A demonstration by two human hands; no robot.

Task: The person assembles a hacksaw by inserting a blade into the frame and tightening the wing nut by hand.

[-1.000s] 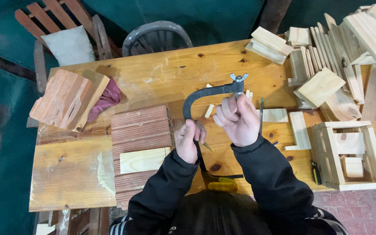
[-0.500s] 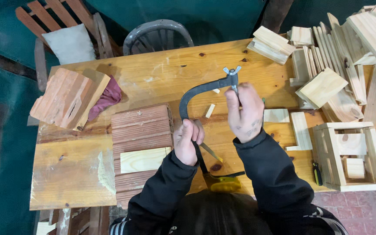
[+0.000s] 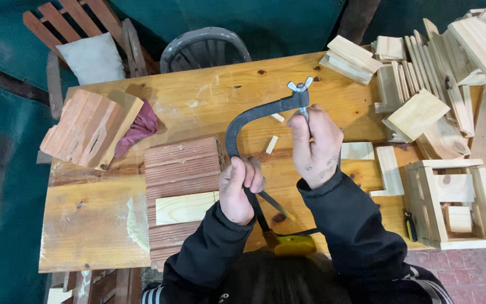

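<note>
both hands closed on curved saw frame (image 3: pixel 243 121): left hand (image 3: pixel 237 188) low, right hand (image 3: pixel 313 146) near wing nut (image 3: pixel 299 85); blade not yet seen mounted.

Bare table (image 3: pixel 209 101) at far edge and near-left corner; wood stacks (image 3: pixel 423 84) crowd right edge, slat blocks (image 3: pixel 182 169) left-centre.

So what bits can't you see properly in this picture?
- Head view: the saw frame runs behind the left hand, so that grip is hidden.
- The right hand covers whatever its fingers pinch under the wing nut.
- The yellow handle is partly hidden by the person's head.
- The wood pile is cut off by the right edge.
</note>
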